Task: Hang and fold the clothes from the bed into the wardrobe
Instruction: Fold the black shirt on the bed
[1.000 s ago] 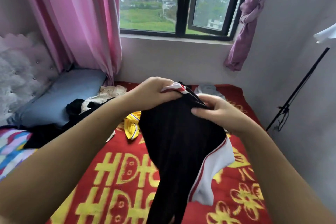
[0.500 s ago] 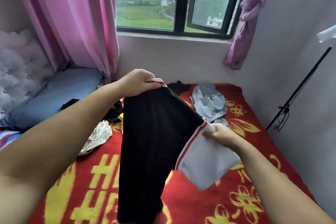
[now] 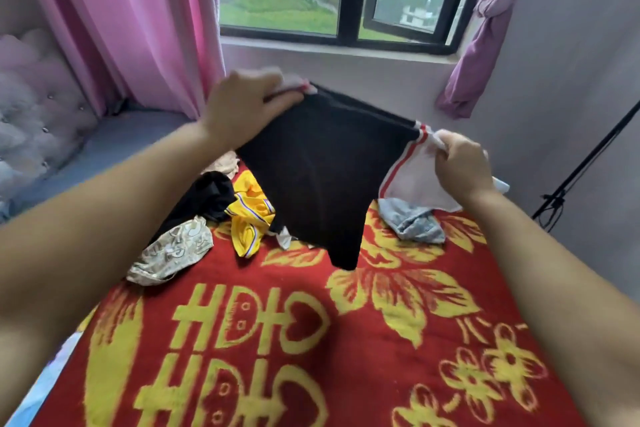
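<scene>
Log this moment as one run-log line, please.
stage: spreading garment | left hand: grips black top | right hand: grips its white sleeve | top above bed

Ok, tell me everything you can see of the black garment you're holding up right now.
The black garment looks like a soft knit top with white sleeves edged in red stripes. It is stretched wide in the air above the red bedspread, its lower part hanging to a point. The left hand grips one sleeve end, the right hand pinches the white sleeve at the other. Nothing else appears to touch it.
</scene>
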{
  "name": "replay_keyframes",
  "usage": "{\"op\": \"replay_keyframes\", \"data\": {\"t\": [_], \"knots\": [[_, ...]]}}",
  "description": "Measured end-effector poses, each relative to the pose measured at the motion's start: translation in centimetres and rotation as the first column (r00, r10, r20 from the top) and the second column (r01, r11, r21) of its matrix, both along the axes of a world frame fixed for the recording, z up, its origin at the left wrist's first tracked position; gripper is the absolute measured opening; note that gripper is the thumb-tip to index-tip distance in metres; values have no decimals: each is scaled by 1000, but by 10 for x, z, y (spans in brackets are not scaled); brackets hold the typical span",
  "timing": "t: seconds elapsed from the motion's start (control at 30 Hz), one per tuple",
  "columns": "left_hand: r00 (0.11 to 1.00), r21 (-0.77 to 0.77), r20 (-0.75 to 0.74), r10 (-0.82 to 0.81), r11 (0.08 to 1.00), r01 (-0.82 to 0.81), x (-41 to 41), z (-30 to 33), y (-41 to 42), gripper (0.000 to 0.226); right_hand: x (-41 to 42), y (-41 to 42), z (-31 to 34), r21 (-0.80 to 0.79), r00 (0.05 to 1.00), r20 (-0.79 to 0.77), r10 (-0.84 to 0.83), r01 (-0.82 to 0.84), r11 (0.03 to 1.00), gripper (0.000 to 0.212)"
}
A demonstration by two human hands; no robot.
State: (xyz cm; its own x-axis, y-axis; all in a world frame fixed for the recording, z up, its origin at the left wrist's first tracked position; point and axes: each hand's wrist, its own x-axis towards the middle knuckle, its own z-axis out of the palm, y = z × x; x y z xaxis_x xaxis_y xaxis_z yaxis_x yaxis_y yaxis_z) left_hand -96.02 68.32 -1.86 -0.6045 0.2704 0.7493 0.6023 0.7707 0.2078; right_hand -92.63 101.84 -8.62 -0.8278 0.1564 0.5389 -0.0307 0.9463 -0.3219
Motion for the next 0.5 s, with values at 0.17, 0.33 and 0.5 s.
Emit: {"op": "replay_keyframes", "data": {"t": [0.17,0.33,0.5], "knots": [[940,-122,141,-312,936,329,56,-167,17,38,51,9,-128,82,931,362,47,-81,993,18],[753,-274,584,-305,798,536,170,-385,19,29,150,9,-309,-85,685,722,98,-53,995,19],[444,-352,894,-52,531,771,259,-525,18,30,228,0,-450,-58,226,968,113,-239,969,42]]}}
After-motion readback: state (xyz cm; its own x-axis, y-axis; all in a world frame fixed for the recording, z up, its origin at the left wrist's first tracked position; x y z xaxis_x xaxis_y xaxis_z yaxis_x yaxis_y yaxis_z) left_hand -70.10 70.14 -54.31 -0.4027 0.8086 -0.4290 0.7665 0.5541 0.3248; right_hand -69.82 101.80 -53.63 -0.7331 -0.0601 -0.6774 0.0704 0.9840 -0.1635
